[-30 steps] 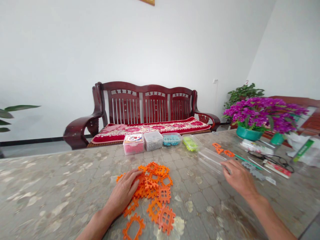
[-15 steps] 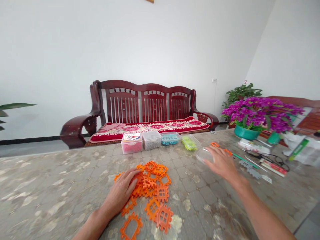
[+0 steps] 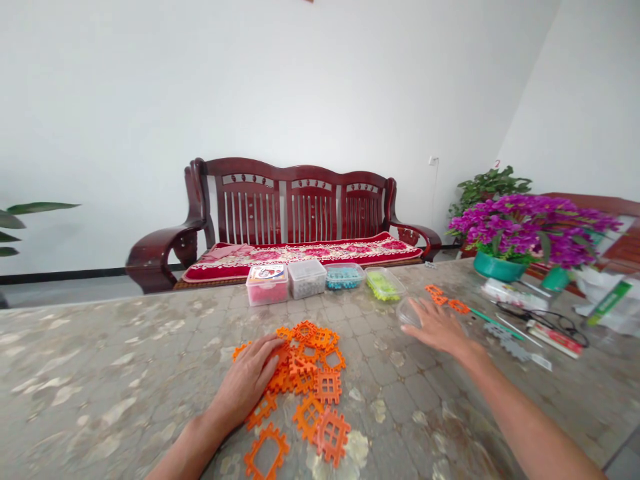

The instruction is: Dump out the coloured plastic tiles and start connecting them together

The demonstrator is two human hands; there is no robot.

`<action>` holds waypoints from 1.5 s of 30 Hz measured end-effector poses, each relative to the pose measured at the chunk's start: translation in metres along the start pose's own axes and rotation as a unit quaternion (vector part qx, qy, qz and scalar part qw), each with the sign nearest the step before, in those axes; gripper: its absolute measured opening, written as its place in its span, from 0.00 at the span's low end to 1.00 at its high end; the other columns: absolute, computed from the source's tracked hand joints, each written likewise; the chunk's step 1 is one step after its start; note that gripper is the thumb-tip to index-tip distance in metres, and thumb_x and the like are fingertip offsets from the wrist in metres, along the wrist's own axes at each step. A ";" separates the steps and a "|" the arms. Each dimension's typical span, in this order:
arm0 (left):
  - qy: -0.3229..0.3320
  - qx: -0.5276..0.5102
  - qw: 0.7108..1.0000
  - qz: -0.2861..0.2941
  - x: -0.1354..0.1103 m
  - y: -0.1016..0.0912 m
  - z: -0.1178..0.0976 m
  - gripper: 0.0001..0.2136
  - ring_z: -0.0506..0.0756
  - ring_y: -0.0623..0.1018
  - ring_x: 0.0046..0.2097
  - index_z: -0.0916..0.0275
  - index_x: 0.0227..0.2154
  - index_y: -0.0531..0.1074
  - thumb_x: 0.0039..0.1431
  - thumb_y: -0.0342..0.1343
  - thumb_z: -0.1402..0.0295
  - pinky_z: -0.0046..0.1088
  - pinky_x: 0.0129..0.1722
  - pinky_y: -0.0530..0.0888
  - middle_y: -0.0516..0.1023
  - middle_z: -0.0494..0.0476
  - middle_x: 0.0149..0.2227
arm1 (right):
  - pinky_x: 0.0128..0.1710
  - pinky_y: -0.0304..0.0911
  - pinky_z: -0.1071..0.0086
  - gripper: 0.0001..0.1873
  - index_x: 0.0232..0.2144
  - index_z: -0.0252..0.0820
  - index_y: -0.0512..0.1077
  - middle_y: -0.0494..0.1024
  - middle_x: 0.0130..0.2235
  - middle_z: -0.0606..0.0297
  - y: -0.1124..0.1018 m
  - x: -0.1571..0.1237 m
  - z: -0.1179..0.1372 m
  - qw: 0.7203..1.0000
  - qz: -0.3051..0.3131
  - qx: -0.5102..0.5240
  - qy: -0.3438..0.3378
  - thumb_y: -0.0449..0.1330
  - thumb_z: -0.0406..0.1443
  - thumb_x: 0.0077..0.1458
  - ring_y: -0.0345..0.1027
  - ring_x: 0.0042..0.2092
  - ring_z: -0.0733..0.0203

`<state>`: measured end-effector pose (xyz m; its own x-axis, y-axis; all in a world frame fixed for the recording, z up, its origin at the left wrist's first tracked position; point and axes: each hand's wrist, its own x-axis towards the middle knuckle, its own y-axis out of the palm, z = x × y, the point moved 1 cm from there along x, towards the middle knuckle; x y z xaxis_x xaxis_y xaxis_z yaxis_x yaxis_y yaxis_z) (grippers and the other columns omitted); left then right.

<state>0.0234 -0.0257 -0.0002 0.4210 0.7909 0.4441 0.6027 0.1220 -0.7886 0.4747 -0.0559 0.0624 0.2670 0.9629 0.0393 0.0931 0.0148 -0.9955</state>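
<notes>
On the left of a heap of orange notched plastic building pieces [image 3: 327, 385] rests my left hand [image 3: 253, 370]. Its fingers are stretched over the pieces, thumb apart, and some fingertips are hidden among them. Further right, my right hand [image 3: 440, 325] lies palm down over a clear plastic container [image 3: 403, 311]. Fingers and thumb are spread across it, and much of the container is covered by the hand. Behind stands a clear box of yellow-green pieces [image 3: 384, 285]. A few orange linked pieces [image 3: 459, 306] lie beyond my right hand.
Boxes with blue pieces [image 3: 344, 277], grey pieces [image 3: 307, 279] and pink pieces [image 3: 268, 287] line the table's far edge. At right are grey pieces [image 3: 506, 340], eyeglasses [image 3: 547, 319], a green stick [image 3: 493, 323] and purple flowers in a teal pot [image 3: 499, 267]. A wooden bench [image 3: 310, 207] stands behind.
My right hand has shifted slightly left, further over the clear container. My left hand stays on the heap. The whole view has turned a little to the left.
</notes>
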 end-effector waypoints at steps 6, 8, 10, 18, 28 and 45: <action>-0.003 0.000 1.000 0.003 0.000 0.001 0.001 0.16 0.57 0.76 0.56 0.53 0.51 0.74 0.67 0.45 0.62 0.41 0.59 0.72 0.76 0.56 0.55 | 0.63 0.43 0.35 0.44 0.69 0.48 0.50 0.48 0.71 0.52 0.002 0.002 -0.001 1.000 0.006 0.013 0.006 0.45 0.60 0.57 0.43 0.69 0.33; -0.003 0.000 1.000 0.005 0.000 0.001 0.001 0.16 0.57 0.76 0.56 0.53 0.51 0.74 0.67 0.45 0.62 0.41 0.59 0.72 0.77 0.55 0.55 | 0.62 0.43 0.34 0.43 0.69 0.48 0.51 0.48 0.71 0.51 0.003 0.003 0.002 1.000 0.005 0.011 0.004 0.44 0.60 0.58 0.43 0.69 0.32; -0.003 -0.001 1.000 0.006 0.000 0.001 0.000 0.16 0.57 0.76 0.56 0.54 0.51 0.74 0.67 0.45 0.62 0.41 0.59 0.72 0.77 0.56 0.55 | 0.62 0.42 0.33 0.42 0.68 0.47 0.53 0.49 0.71 0.51 0.004 0.002 0.004 1.000 0.010 0.003 0.005 0.44 0.60 0.58 0.43 0.69 0.32; -0.013 -0.014 1.000 0.008 0.001 -0.002 -0.002 0.16 0.57 0.77 0.54 0.55 0.50 0.74 0.67 0.45 0.62 0.41 0.58 0.73 0.78 0.57 0.54 | 0.61 0.44 0.34 0.39 0.67 0.44 0.56 0.53 0.69 0.47 0.009 0.000 0.009 1.000 -0.024 -0.013 -0.003 0.47 0.56 0.59 0.48 0.68 0.33; -0.009 -0.029 1.000 0.006 0.002 -0.003 -0.004 0.16 0.58 0.77 0.54 0.55 0.50 0.75 0.67 0.46 0.62 0.42 0.58 0.73 0.78 0.57 0.53 | 0.62 0.41 0.34 0.41 0.68 0.49 0.53 0.50 0.71 0.51 0.009 0.004 0.001 1.000 0.003 0.010 -0.008 0.48 0.58 0.58 0.42 0.70 0.34; 0.009 -0.005 1.000 -0.017 0.000 0.000 0.000 0.16 0.58 0.77 0.54 0.53 0.51 0.74 0.67 0.46 0.63 0.40 0.57 0.74 0.77 0.56 0.54 | 0.58 0.59 0.54 0.16 0.40 0.42 0.74 0.68 0.61 0.54 0.013 -0.015 -0.004 0.987 -0.119 0.028 -0.103 0.51 0.30 0.51 0.65 0.59 0.50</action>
<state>0.0236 -0.0262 -0.0002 0.4124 0.7758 0.4776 0.6229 0.1425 -0.7692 0.4762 -0.0711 0.0494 0.0419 0.9646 0.2605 0.0754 0.2569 -0.9635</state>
